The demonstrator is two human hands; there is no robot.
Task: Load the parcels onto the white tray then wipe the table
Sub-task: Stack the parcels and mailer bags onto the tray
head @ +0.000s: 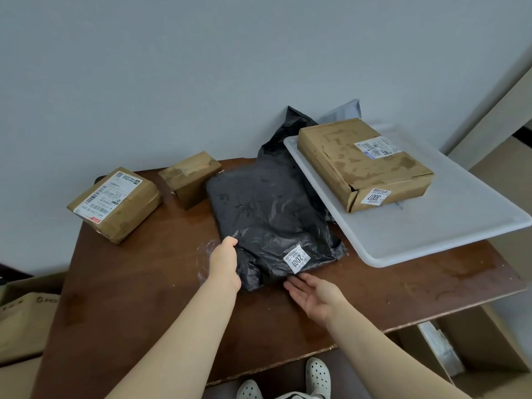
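Two white perforated clogs (pixel 316 377) are showing below the near edge of the brown table (pixel 161 298), the landmark for this report. A carton (pixel 27 318) printed "PICO" is sitting on the floor left of the table; more cartons (pixel 486 341) are sitting under its right end.

Over the table's near middle, the right hand (pixel 315 296) is lying palm up with fingers spread, fingertips touching the near edge of the black bag (pixel 270 223); it is gripping nothing. The left hand (pixel 224 262) is resting against the bag's left near corner; its fingers are hidden behind the hand and the plastic, so whether it is pinching the bag cannot be told. A patch of clear film (pixel 205 254) is lying on the table just left of that hand.

The bag is lying flat at the table's centre, carrying a white sticker (pixel 297 259) reading "2001"; smaller print is unreadable.

The white tray (pixel 431 226) is occupying the table's right side, overhanging its right edge, its left rim lying on the bag's right margin. One large box (pixel 364 164) is sitting on the tray, its side tag reading "3007" and its top bearing a barcode label too small to read.

At the table's far left, a labelled box (pixel 115 204) is sitting with barcodes and illegible print. A plain box (pixel 190 178) is sitting just right of it, beside the bag's far corner. A grey bag (pixel 344 110) is poking up behind the large box.
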